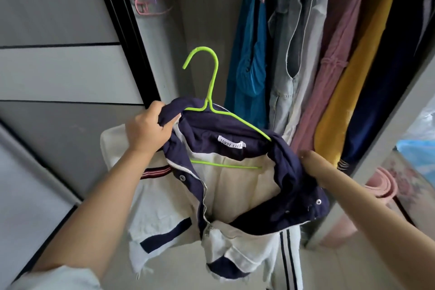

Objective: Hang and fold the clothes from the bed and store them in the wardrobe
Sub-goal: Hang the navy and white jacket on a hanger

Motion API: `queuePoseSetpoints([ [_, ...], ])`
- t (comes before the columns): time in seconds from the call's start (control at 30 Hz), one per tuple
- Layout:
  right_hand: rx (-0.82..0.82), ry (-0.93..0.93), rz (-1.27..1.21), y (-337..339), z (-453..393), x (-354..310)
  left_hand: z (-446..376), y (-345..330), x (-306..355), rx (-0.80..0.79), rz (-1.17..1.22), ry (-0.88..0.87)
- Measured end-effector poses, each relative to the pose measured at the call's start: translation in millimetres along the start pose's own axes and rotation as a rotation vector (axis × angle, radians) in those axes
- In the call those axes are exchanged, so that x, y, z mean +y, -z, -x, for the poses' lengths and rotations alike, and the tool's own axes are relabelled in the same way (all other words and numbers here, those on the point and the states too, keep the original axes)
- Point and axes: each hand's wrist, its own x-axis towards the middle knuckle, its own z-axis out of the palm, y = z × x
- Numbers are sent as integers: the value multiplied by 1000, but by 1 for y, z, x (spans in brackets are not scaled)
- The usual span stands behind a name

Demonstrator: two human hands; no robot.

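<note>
jacket (235,186): white with navy collar, on green hanger (211,82), held up just in front of open wardrobe (207,7), left of the hanging clothes (303,49).
hanger position: inside jacket neck, right shoulder arm under collar, lower bar visible across lining; hook free, pointing up, not yet on any rail.
left hand (147,128): fingers curled round bunched navy collar at hanger's left end.
right hand (308,160): at collar's right side, mostly behind fabric and blurred; grip cannot tell.
handling: soft, floppy cloth, likely light to moderate weight; zip and snaps add small stiff spots. Thin hanger probably slick, so shoulders may slide off.
hold point: best at hanger neck below hook, or both shoulder ends through the cloth.
hidden: wardrobe rail out of frame above; left hanger arm covered by collar; sleeves and hem cut off below; bed not in view.
also seen: pink hangers (146,0) upper left of jacket.
</note>
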Motion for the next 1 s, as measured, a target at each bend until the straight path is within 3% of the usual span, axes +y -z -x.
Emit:
queuePoseSetpoints([
  [0.07,72,108,80,-3,7,-3,1,-1,-2,10,-17,-4],
  [0.1,96,254,106,0,8,-3,0,-2,-2,12,-15,0],
  [0.17,-44,429,106,9,6,-5,-3,1,1,13,7,26],
  [0.23,-164,480,120,21,7,-13,-7,4,6,14,45,54],
  [0.3,-165,510,74,25,8,-19,-8,7,11,5,77,75],
  [0.43,-11,451,-54,20,12,-30,-9,9,23,-18,71,88],
  [0.57,51,384,70,21,17,-62,1,1,33,-80,39,38],
  [0.7,129,445,166,23,23,-93,12,-6,46,-140,71,33],
  [0.87,134,432,211,41,14,-93,11,-8,49,-171,97,31],
  [1.0,251,375,126,63,-4,-72,5,-6,37,-203,113,180],
])
